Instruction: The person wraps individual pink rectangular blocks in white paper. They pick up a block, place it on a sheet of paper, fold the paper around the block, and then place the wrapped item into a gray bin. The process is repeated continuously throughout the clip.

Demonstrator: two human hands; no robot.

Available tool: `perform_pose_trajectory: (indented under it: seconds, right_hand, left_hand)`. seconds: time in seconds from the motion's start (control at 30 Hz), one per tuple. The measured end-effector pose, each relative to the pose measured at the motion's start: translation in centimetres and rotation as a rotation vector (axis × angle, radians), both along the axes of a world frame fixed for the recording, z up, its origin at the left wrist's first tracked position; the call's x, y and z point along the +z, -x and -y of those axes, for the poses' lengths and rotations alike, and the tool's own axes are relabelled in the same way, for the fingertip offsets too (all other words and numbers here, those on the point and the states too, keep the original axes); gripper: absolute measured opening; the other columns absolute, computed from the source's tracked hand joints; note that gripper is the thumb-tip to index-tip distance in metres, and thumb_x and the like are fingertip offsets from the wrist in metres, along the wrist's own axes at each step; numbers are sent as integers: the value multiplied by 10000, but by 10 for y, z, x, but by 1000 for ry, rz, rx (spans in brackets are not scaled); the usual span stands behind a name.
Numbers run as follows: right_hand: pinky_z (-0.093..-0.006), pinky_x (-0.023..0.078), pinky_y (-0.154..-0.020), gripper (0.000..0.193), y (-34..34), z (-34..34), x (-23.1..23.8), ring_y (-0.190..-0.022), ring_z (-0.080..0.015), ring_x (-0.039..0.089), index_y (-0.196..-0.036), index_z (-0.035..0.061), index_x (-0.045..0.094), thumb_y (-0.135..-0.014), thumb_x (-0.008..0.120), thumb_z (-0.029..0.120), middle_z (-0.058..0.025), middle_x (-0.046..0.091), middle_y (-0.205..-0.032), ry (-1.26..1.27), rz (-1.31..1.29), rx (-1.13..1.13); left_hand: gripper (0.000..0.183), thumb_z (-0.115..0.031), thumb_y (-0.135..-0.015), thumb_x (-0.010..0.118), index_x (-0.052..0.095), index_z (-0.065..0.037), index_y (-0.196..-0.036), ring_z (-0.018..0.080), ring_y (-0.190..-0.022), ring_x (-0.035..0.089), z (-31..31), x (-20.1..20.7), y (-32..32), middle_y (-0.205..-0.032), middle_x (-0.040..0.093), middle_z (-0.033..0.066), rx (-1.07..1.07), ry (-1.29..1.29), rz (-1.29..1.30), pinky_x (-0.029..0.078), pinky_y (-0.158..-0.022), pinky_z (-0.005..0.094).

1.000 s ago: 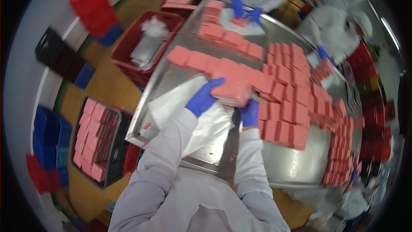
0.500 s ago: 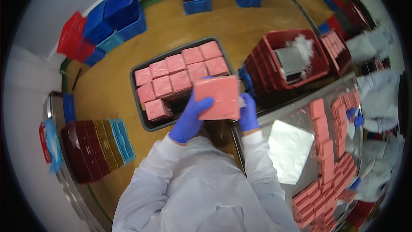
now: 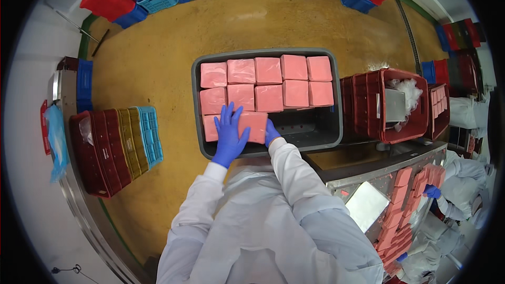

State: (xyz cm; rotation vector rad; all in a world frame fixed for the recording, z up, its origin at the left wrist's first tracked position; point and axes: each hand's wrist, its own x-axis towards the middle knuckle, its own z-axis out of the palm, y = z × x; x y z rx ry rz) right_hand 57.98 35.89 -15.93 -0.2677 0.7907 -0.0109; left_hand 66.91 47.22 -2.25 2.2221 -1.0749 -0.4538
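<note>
A grey plastic tub (image 3: 266, 51) holds rows of square, film-wrapped pink packs (image 3: 241, 70). In its near row, beside the pack (image 3: 210, 128) at the left end, is another pink pack (image 3: 255, 126) with both my hands at it. My left hand (image 3: 229, 135), in a blue glove, lies over its left part with fingers spread and thumb on its top. My right hand (image 3: 271, 132), gloved the same, grips its right side; the fingers are partly hidden. To the right of it the tub's dark floor shows.
Red crates (image 3: 386, 108) with crumpled clear film stand right of the tub. A steel table (image 3: 336, 179) bears rows of pink slabs (image 3: 392, 215) and a white sheet (image 3: 367, 205). Co-workers (image 3: 463, 184) stand beyond it. Stacked crates (image 3: 113, 147) stand at the left.
The pink pack has gone from in front of me, above the tub, down into the near row. My left hand has spread out over it. The view has shifted.
</note>
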Motion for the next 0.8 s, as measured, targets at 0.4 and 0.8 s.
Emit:
perform_pose_trajectory:
  seconds: [0.4, 0.8]
  right_hand:
    - [-266, 469, -781, 432, 16, 8, 82, -992, -124, 599, -1273, 133, 563, -922, 538, 383, -29, 638, -1113, 501, -20, 177]
    - [-425, 447, -897, 392, 612, 63, 177, -1018, -327, 579, -1148, 15, 582, -807, 646, 198, -192, 593, -1109, 1549, -1522, -849]
  left_hand:
    - [560, -232, -912, 434, 348, -147, -1458, 340, -1441, 148, -8, -50, 2, -1553, 223, 139, -44, -393, 466, 90, -1154, 507]
    - [650, -309, -902, 523, 276, -149, -1482, 390, -1395, 267, 31, -34, 65, -1547, 214, 176, 26, -780, 897, 365, -1005, 573]
